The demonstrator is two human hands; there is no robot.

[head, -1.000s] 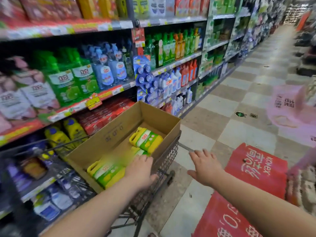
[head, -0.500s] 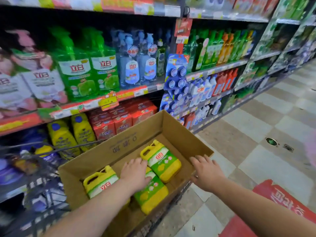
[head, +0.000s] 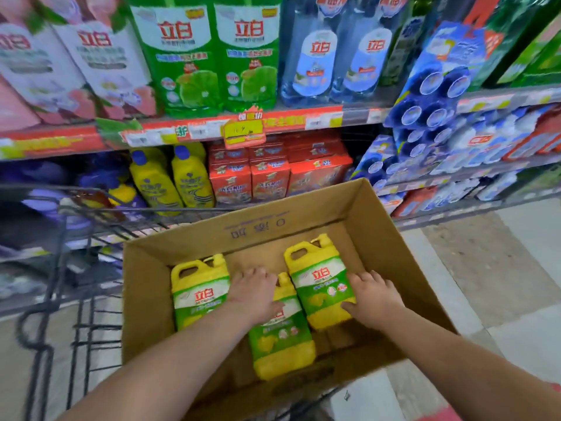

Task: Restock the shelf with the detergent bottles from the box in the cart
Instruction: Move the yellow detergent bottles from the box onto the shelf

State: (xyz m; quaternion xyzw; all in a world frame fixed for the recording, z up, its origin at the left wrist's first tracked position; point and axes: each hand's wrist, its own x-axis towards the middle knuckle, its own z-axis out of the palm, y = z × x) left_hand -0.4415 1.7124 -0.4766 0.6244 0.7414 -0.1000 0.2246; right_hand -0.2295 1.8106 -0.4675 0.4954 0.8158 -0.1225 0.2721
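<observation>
Three yellow-and-green detergent bottles lie flat in the open cardboard box (head: 379, 232), which sits in the wire cart (head: 76, 299) drawn up against the shelf (head: 182, 132). The shelf fills the view from nine o'clock round to three; the box takes the centre, and the cart frame shows at eight o'clock.

The step in hand looks like the pick-up: both hands are down inside the box and nothing has been lifted clear. The left bottle (head: 200, 291) lies at nine o'clock of the left hand (head: 255, 291), just beside its fingers, untouched. The middle bottle (head: 280, 344) lies under that hand, cap end pointing to twelve; the palm rests on its upper part with fingers spread and loosely curved, not yet closed round it. The right bottle (head: 321, 284) lies at nine o'clock of the right hand (head: 375, 299), whose fingers are spread along the bottle's right edge with the thumb touching its lower corner.

Next, I judge, each hand must close on its bottle, probably by the moulded handle near the cap, lift it over the box wall and carry it toward twelve o'clock to a shelf gap.
</observation>
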